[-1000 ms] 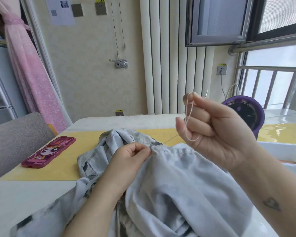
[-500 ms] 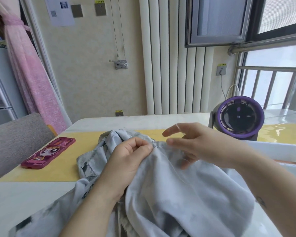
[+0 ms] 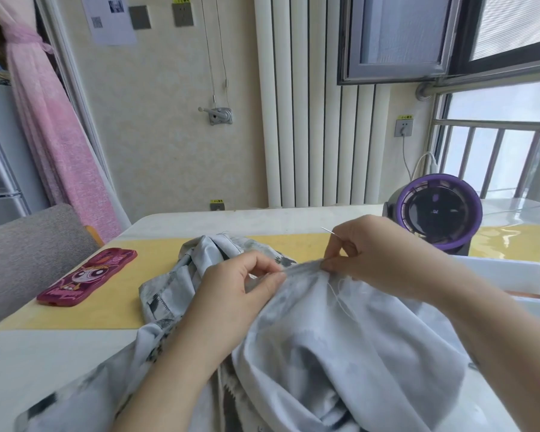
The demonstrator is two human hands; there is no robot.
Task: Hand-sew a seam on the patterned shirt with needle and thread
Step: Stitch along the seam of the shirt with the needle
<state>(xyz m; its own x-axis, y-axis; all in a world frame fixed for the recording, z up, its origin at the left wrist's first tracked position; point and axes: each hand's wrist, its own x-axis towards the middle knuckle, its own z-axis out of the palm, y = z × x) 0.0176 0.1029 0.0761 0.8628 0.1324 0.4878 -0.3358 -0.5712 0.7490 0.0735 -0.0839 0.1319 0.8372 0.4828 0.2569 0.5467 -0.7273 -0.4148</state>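
shirt point(image 3: 340, 338) looked light, limp, likely slippery, bunched at the table's point(image 3: 60, 353) near edge. left hand point(image 3: 231, 294) pinched the seam fold; right hand point(image 3: 374, 254) pinched the needle point(image 3: 328, 231). best held beside the stitch.

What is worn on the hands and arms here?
Nothing visible: the left hand and right hand are bare, with no gloves, rings or watch, and both forearms show no sleeves. A small dark mark sits at the right forearm's lower edge.
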